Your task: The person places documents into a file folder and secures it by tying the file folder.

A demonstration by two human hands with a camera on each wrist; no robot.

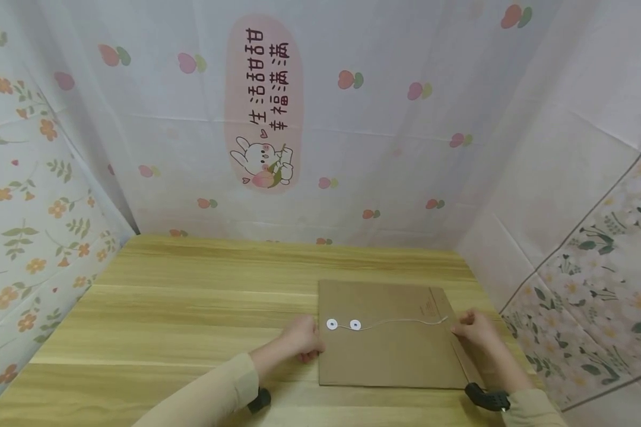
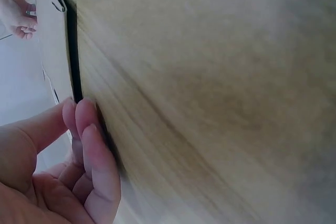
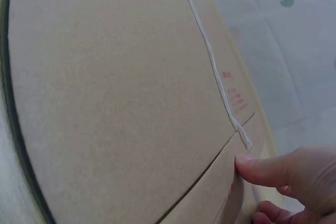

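Note:
A brown kraft paper document envelope (image 1: 390, 359) lies on the table in the head view. Two white round buttons (image 1: 355, 325) sit near its left side, and a white string (image 1: 400, 321) runs from them toward the right edge. My left hand (image 1: 301, 338) pinches the envelope's left edge; in the left wrist view the thumb and fingertips (image 2: 86, 109) meet at that edge. At the opposite side my right hand (image 1: 475, 330) grips the right edge. Up close in the right wrist view, the right thumb (image 3: 265, 170) presses on top of the paper, beside the string's loose end (image 3: 242, 136).
The wood-grain table (image 1: 181, 308) extends left of the envelope. Printed cloth curtains (image 1: 384, 136) hang behind it and at both sides. Black wrist bands show at the left wrist (image 1: 259, 401) and the right wrist (image 1: 486, 397).

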